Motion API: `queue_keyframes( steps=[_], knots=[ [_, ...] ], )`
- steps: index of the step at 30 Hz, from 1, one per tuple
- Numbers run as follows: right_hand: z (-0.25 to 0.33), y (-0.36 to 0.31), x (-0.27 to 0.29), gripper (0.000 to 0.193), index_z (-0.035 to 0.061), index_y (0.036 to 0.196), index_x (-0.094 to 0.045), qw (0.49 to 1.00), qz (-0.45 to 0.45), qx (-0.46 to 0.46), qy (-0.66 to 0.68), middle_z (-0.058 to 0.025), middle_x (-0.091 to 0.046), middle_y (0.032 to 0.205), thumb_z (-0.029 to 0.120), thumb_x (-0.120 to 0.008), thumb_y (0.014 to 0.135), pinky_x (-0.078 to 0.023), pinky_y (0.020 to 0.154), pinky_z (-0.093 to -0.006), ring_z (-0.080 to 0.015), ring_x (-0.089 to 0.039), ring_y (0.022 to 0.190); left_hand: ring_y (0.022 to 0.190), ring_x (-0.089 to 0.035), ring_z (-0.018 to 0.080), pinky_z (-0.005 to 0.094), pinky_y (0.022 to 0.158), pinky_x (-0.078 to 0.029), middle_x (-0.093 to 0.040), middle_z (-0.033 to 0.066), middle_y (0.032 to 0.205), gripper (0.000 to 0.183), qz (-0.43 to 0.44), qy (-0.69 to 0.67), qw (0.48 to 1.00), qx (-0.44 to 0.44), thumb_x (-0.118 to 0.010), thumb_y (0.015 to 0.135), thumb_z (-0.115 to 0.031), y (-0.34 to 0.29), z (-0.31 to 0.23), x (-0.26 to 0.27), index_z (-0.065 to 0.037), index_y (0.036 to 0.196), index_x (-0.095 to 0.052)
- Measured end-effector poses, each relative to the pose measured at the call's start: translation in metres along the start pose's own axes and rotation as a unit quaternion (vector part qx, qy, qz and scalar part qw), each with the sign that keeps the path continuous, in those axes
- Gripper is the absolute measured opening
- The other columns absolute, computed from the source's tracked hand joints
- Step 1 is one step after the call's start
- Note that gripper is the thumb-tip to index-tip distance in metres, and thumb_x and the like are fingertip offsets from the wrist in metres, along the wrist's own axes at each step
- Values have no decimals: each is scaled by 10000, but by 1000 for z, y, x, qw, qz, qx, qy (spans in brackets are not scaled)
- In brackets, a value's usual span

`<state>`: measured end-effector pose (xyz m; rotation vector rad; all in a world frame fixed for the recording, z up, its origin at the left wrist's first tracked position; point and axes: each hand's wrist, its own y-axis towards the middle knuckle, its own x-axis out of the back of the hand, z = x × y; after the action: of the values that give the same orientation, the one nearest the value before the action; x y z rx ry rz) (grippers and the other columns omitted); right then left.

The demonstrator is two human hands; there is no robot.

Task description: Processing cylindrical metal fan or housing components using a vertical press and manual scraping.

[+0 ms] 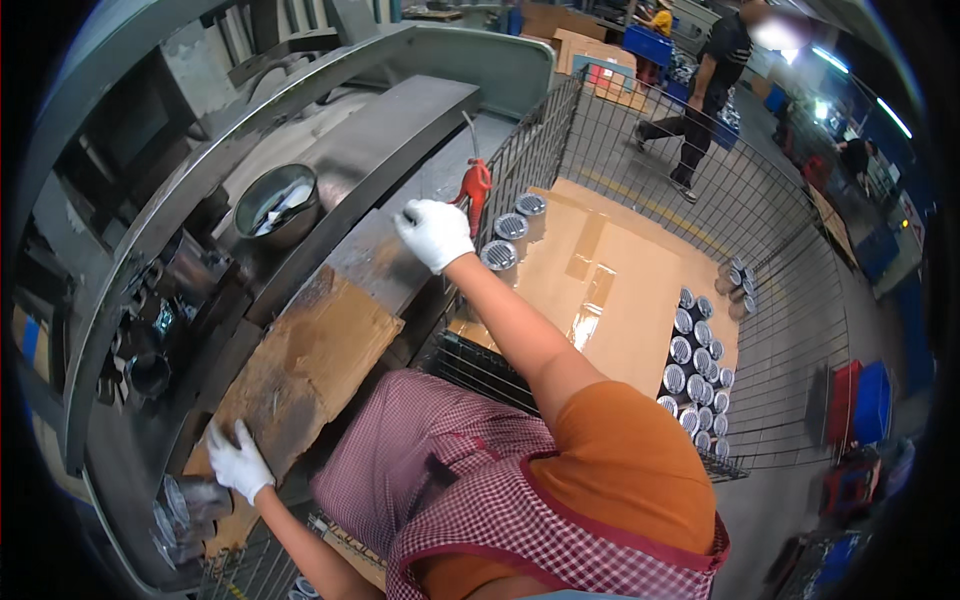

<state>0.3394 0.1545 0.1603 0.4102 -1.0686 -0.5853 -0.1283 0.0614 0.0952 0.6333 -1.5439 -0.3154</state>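
My left hand (238, 462), in a white glove, rests with its fingers apart on the lower end of a worn, dark-stained cardboard sheet (310, 350). Just beside it, several shiny metal cylinders (185, 510) stand at the bench's near left edge. My right hand (437, 236), also gloved in white, is held over the grey metal bench top (368, 250). Its fingers are curled closed, and what may be inside them is hidden. Close beyond it is a red air blow gun (476, 183) with a thin metal nozzle, apart from my fingers.
To the right, a wire cage cart (790, 210) holds cardboard (545, 270) and several metal cylinders with slotted tops (690, 370). A dark bowl (277, 205) sits behind the bench ledge. Beyond the cart a person (715, 80) walks. Blue and red bins (872, 402) stand far right.
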Motion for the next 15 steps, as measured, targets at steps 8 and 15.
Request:
queue_keyframes(
  steps=[8,15],
  knots=[
    [4,0,-1,313,85,707,-658,1000,-10,5,4,-141,-662,719,342,-565,858,-519,641,-450,-338,-657,696,1103,-579,381,456,903,-474,-501,219,1351,574,-79,47,995,49,-572,909,-466,1,1,2,-116,1358,-496],
    [-3,-2,-4,304,69,711,-635,999,-37,10,19,-145,-639,722,339,-613,849,-503,630,-440,-344,-634,708,1099,-586,347,442,916,-467,-561,165,1298,532,45,28,998,42,-585,903,-455,1,-6,2,-91,1290,-558]
  ],
)
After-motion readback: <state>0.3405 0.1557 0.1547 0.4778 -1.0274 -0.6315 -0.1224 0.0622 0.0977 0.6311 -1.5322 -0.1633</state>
